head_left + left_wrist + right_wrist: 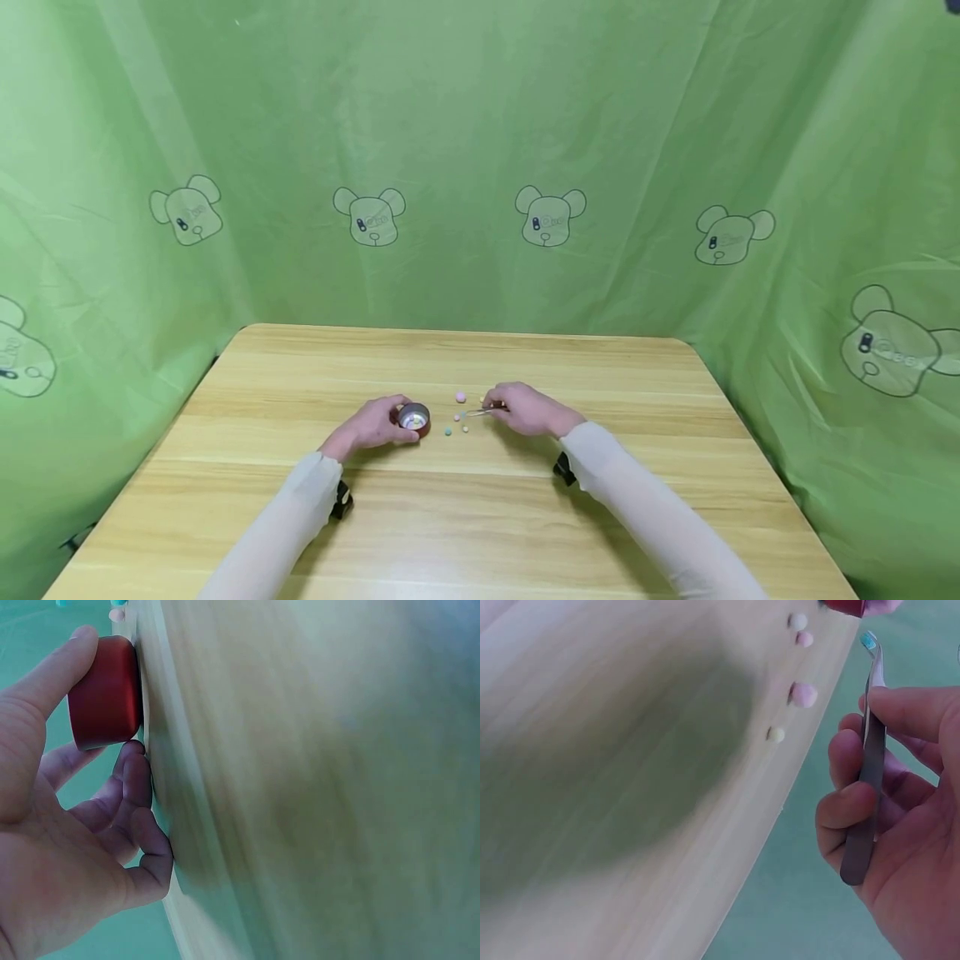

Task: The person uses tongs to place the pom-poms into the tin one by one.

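Observation:
My left hand (373, 423) holds a small round red tin (105, 694) between thumb and fingers, its open top facing up. Several small pale, coloured pieces show inside it in the head view. To the right, my right hand (528, 410) pinches metal tweezers (864, 810) that point left toward the tin. A tiny light-blue piece (868, 640) sits at the tweezers' tips. Between the hands, small balls lie on the table: a larger pink ball (461, 397), a smaller pink ball (457, 417), a teal ball (447, 432) and pale yellow balls (465, 429).
The wooden table (465, 533) spreads out under both hands. Green curtains (465, 125) with bear-head prints hang behind it and at both sides. A dark wrist device (342, 500) shows at the left sleeve, another dark wrist device (564, 469) at the right.

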`<act>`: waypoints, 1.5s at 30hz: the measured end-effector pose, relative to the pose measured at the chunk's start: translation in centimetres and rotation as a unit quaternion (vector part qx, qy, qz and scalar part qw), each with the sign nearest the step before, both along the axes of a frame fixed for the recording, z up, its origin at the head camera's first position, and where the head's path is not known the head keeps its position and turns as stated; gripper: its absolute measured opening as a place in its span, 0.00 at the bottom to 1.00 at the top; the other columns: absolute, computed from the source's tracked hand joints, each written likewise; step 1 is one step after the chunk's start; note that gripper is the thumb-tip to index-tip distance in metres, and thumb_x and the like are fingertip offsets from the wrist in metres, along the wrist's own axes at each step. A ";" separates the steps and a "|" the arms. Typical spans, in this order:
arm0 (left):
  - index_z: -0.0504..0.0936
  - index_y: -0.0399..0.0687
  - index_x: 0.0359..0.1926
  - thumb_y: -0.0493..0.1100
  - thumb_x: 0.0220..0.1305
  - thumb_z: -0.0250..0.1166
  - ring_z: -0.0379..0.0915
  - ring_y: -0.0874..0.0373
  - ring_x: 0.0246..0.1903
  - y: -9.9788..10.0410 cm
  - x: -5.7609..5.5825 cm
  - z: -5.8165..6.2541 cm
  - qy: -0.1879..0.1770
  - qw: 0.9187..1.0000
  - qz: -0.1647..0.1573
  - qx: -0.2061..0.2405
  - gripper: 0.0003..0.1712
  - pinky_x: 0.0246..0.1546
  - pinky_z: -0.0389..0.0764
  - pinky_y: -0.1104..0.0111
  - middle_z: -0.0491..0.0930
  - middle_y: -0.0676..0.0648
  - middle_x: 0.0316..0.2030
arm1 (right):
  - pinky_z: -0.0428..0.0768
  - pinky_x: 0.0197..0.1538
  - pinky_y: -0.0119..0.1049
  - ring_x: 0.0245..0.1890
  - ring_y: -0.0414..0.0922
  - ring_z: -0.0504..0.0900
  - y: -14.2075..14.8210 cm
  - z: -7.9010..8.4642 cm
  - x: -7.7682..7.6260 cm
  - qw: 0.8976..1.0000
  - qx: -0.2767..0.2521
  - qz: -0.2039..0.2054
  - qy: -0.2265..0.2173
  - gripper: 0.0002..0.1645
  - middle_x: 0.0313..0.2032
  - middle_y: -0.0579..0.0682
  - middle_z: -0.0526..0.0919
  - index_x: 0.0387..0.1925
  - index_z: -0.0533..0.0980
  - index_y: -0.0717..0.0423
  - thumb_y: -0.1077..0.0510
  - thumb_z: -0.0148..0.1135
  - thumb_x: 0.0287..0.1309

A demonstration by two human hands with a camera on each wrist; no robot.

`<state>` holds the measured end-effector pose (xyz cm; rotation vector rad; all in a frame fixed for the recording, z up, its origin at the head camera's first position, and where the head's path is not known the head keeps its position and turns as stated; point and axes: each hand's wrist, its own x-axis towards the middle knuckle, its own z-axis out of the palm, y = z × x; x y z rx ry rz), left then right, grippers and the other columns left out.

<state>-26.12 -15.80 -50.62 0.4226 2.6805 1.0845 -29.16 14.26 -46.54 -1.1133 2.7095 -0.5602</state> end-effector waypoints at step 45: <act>0.76 0.47 0.53 0.48 0.51 0.73 0.73 0.55 0.40 -0.3 0.0 0.5 -0.002 1.000 -0.011 0.007 0.28 0.44 0.74 0.59 0.78 0.47 0.42 | 0.75 0.43 0.34 0.36 0.39 0.75 -8.4 0.0 -1.8 0.999 0.033 0.036 -0.016 0.08 0.37 0.44 0.79 0.41 0.79 0.52 0.61 0.56 0.64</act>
